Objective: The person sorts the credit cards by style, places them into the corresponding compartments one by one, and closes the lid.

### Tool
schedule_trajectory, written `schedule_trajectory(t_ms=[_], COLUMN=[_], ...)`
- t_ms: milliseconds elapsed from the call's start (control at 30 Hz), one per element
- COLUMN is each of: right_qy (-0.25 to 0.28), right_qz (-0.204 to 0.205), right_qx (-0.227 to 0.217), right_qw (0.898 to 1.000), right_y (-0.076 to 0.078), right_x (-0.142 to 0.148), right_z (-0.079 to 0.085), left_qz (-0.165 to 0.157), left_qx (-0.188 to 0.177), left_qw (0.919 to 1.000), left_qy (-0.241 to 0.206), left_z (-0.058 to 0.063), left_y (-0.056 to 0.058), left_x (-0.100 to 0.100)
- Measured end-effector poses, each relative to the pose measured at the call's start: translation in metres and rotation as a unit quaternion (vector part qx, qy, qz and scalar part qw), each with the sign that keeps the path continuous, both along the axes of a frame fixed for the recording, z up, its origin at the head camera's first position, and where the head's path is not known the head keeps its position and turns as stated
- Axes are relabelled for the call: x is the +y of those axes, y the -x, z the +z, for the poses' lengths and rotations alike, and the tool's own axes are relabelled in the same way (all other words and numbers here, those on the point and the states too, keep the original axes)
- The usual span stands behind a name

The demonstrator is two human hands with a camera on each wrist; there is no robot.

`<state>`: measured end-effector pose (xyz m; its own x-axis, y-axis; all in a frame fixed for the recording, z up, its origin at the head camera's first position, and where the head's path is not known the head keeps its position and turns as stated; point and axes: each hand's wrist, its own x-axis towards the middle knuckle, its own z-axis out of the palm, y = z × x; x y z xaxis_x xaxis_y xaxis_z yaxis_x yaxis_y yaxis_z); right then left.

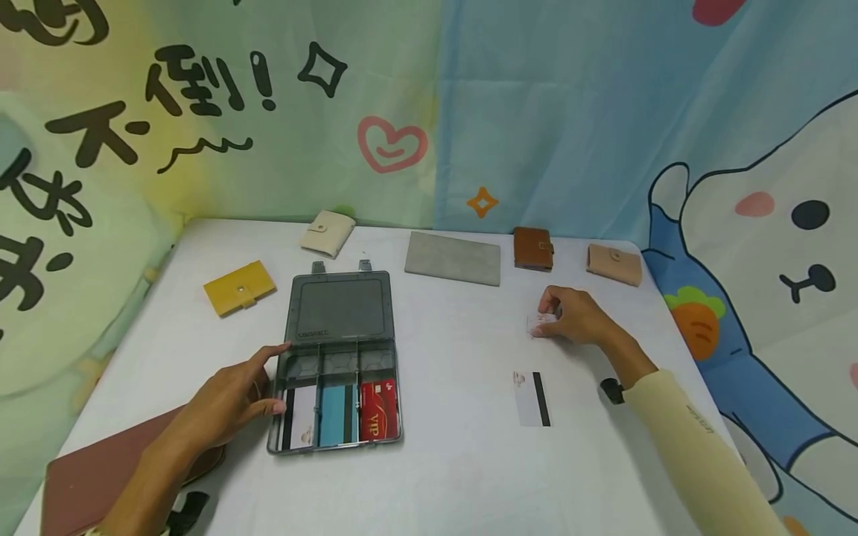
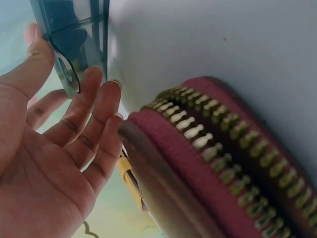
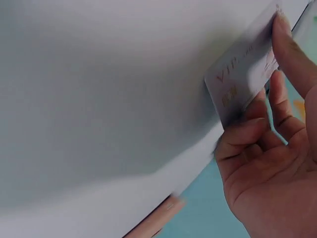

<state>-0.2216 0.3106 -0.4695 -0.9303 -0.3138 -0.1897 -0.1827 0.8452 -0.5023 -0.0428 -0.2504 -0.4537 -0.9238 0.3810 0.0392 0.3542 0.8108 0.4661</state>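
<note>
the right hand (image 1: pixel 568 316) pinches a white card (image 1: pixel 539 321) between thumb and fingers, above the right part of the table. from the head its print is too small to read; the right wrist view shows red "vip" lettering and a gold chip-like square, the card tilted. whether its edge touches the cloth, i cannot tell.

the left hand (image 1: pixel 231 398) has its fingers loosely extended, thumb and forefinger touching the left side of a clear grey case (image 1: pixel 401 398). the head view alone shows the case whole: lid laid back, with a striped white card (image 1: pixel 304 417), a blue card (image 1: pixel 335 415) and a red card (image 1: pixel 378 409) side by side in its near compartments. the left wrist view adds the brass-coloured zip teeth of a brownish-red wallet (image 1: pixel 80 476), hidden from above.

the surface is a white cloth (image 1: pixel 456 484). on it a black-striped card (image 1: pixel 532 399) lies nearer the person than the pinched one; a yellow wallet (image 1: pixel 240 288), a cream wallet (image 1: pixel 328 233), a grey wallet (image 1: pixel 452 258), a brown wallet (image 1: pixel 533 248) and a tan wallet (image 1: pixel 614 264) line the far part. behind hangs a pastel backdrop (image 1: pixel 570 112) with dark writing, hearts and a white cartoon animal.
</note>
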Motion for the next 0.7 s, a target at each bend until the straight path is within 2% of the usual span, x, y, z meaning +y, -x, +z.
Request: schedule_trajectory(t_ms=[233, 367, 467, 600, 700], right_qy=[0.060, 0.108, 0.144, 0.179, 0.211], right_qz=[0.063, 0.109, 0.137, 0.147, 0.139], right_qx=[0.010, 0.012, -0.008, -0.037, -0.053], right_qw=[0.996, 0.988, 0.980, 0.972, 0.966], right_y=[-0.016, -0.026, -0.036, -0.051, -0.061], right_x=[-0.050, -0.083, -0.109, -0.144, -0.167], right_z=[0.015, 0.021, 0.026, 0.034, 0.035], left_qz=[0.001, -0.001, 0.002, 0.001, -0.018], left_qx=[-0.008, -0.010, -0.039, -0.091, -0.093], left_qw=[1.0000, 0.9999, 0.9992, 0.9950, 0.9923], left_qy=[0.004, 0.002, -0.007, -0.042, -0.080], left_z=[0.002, 0.004, 0.007, 0.011, 0.010], left_y=[0.001, 0.001, 0.003, 0.006, 0.006], left_x=[0.001, 0.001, 0.001, -0.003, -0.008])
